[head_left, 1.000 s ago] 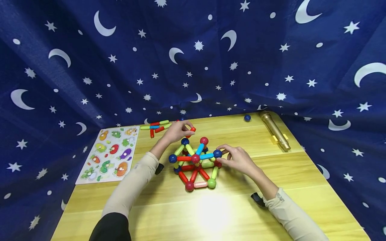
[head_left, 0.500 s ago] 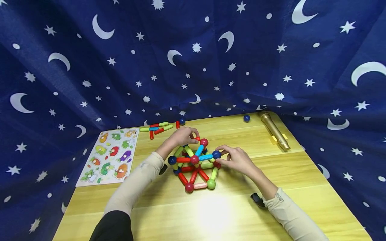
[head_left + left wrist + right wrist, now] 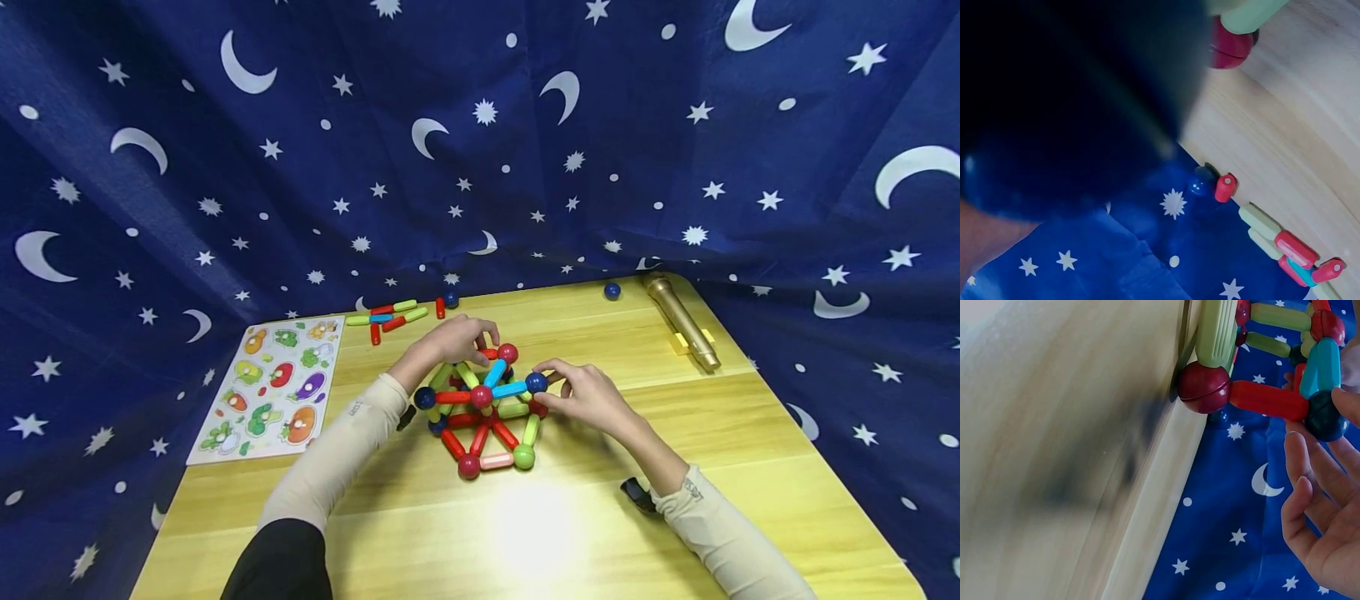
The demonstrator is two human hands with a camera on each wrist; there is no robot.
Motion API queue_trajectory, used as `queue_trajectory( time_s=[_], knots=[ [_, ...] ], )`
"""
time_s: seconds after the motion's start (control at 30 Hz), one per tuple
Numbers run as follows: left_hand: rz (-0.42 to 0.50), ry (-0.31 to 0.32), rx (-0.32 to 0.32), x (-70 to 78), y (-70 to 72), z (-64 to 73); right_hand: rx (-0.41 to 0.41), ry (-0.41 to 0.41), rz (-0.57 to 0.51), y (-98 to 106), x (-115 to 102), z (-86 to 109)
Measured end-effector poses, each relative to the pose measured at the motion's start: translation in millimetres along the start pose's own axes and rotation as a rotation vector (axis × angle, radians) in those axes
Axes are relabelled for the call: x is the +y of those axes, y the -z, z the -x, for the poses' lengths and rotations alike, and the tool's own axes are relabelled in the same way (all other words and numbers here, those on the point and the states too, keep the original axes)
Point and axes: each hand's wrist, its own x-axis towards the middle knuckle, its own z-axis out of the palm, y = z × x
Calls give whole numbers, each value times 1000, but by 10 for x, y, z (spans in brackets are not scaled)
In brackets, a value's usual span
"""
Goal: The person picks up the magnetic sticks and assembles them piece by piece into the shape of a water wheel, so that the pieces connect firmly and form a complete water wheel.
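Observation:
A magnetic stick-and-ball frame (image 3: pixel 496 461) of coloured rods and balls stands mid-table in the head view. My left hand (image 3: pixel 456 339) reaches over its back left and pinches a red magnetic rod (image 3: pixel 489 354), whose end meets or nearly meets the upper red ball (image 3: pixel 507 354). On the frame's right side, my right hand (image 3: pixel 592 398) pinches a blue ball (image 3: pixel 536 382) between thumb and fingers. A light blue rod (image 3: pixel 510 390) joins that ball to the front red ball (image 3: pixel 482 396). In the right wrist view, a red rod (image 3: pixel 1269 400) also meets the blue ball. A dark blur covers much of the left wrist view.
Several loose rods (image 3: pixel 381 318) lie at the back left, near a red rod (image 3: pixel 440 308) and a blue ball (image 3: pixel 451 300). A vegetable picture board (image 3: pixel 266 387) lies left. Another blue ball (image 3: pixel 612 291) and a gold tube (image 3: pixel 681 321) are at the back right.
My left hand has come down and to the right, bringing the red rod to the upper red ball. My right hand stays on the blue ball.

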Motion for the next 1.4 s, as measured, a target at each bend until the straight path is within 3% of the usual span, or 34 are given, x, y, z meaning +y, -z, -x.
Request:
queue_trajectory(
  time_s=[0.13,0.3,0.37,0.73,1.0,1.23,1.4],
  knots=[
    [-41,-15,-40,15,36,-10,5,1,6,6,-19,-27],
    [-55,-126,-119,24,48,-12,14,11,9,5,-28,-42],
    [-44,-138,-134,16,36,-11,16,17,11,3,-32,-39],
    [-7,-15,-91,-18,39,49,39,-14,58,26,-67,-117],
    [85,-42,-67,-54,-6,225,32,-62,95,86,-25,-175],
    [281,-9,-85,-27,-64,419,18,-24,109,115,-47,-228],
    [322,-24,-50,-56,-126,484,-3,-5,111,109,-82,-257]
  ],
)
